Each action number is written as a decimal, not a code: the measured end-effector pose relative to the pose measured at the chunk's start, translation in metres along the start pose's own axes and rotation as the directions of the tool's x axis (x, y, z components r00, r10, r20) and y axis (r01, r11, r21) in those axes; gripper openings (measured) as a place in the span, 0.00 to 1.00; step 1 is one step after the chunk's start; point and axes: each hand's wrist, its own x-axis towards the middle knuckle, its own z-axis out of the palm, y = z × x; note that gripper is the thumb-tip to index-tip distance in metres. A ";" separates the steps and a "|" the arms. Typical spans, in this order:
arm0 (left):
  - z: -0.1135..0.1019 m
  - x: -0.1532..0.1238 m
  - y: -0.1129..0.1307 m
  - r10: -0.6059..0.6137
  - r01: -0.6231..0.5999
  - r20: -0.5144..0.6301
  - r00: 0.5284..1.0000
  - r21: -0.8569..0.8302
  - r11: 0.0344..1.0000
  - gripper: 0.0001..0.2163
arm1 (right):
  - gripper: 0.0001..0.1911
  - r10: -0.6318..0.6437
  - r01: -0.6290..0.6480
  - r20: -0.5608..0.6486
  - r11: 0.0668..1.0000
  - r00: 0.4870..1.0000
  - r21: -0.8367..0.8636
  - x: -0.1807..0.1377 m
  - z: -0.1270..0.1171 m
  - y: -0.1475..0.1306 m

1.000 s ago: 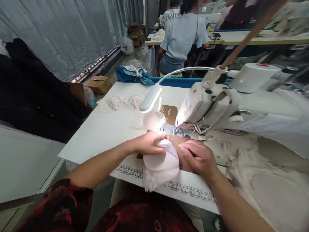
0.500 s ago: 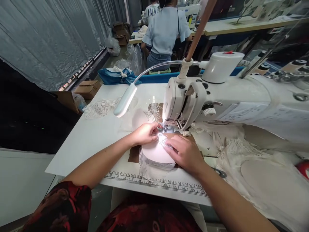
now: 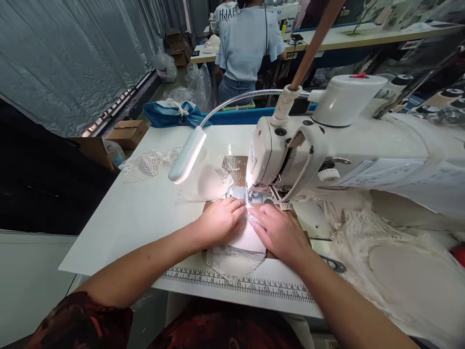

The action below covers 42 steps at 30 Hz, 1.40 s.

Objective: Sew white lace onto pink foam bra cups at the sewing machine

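A white bra cup point(image 3: 249, 241) with lace edging lies on the sewing machine bed, just in front of the presser foot point(image 3: 249, 195). My left hand point(image 3: 221, 220) is on the cup's left side, its fingers together and pressing the upper edge near the needle. From the right, my right hand point(image 3: 280, 231) grips the same edge, thumb and fingers on the lace. The sheer lace point(image 3: 234, 266) of the cup hangs toward the table's front edge. My fingers partly cover the fabric at the needle. The sewing machine point(image 3: 276, 150) stands over this spot.
Another cup point(image 3: 210, 183) and lace pieces point(image 3: 145, 165) lie to the left. A lamp point(image 3: 187, 155) hangs over the table. White lace garments point(image 3: 399, 271) and scissors point(image 3: 334, 264) are at right. A printed ruler point(image 3: 254, 287) runs along the front. A co-worker point(image 3: 241, 46) sits beyond.
My left hand has moved down from beside the needle and now lies flatter over the cup's left side. My right hand stays at the lace edge. The view has shifted slightly.
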 end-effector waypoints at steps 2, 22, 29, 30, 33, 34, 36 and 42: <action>0.004 0.001 -0.004 0.011 -0.011 0.005 1.000 0.010 1.000 0.16 | 0.17 0.014 -0.014 0.008 1.000 1.000 0.000 0.000 -0.001 -0.001; 0.003 0.015 -0.050 0.182 -0.169 0.099 0.978 -0.133 0.977 0.22 | 0.18 0.193 -0.184 0.084 0.978 0.978 -0.101 0.009 0.000 -0.005; -0.016 0.013 -0.043 0.220 -0.220 0.120 0.968 -0.015 0.975 0.16 | 0.17 0.173 -0.172 -0.090 0.985 0.981 0.023 0.007 0.000 0.000; -0.017 0.012 -0.038 0.226 -0.227 0.116 0.967 -0.005 0.974 0.15 | 0.17 0.185 -0.180 -0.106 0.982 0.977 0.054 0.007 0.000 0.001; -0.014 0.010 -0.027 0.214 -0.212 0.063 0.975 -0.030 0.977 0.15 | 0.18 0.194 -0.180 -0.110 0.976 0.975 0.122 0.006 0.000 0.005; -0.011 0.009 -0.025 0.202 -0.200 0.048 0.978 -0.042 0.979 0.15 | 0.18 0.182 -0.167 -0.110 0.977 0.977 0.133 0.005 0.000 0.005; -0.004 0.008 -0.024 0.188 -0.186 0.038 0.981 -0.060 0.981 0.16 | 0.18 0.156 -0.138 -0.125 0.980 0.980 0.142 0.004 0.000 0.006; 0.002 0.007 -0.032 0.236 -0.233 0.020 0.972 -0.106 0.967 0.15 | 0.19 0.122 -0.101 -0.149 0.985 0.981 0.137 0.003 0.000 0.007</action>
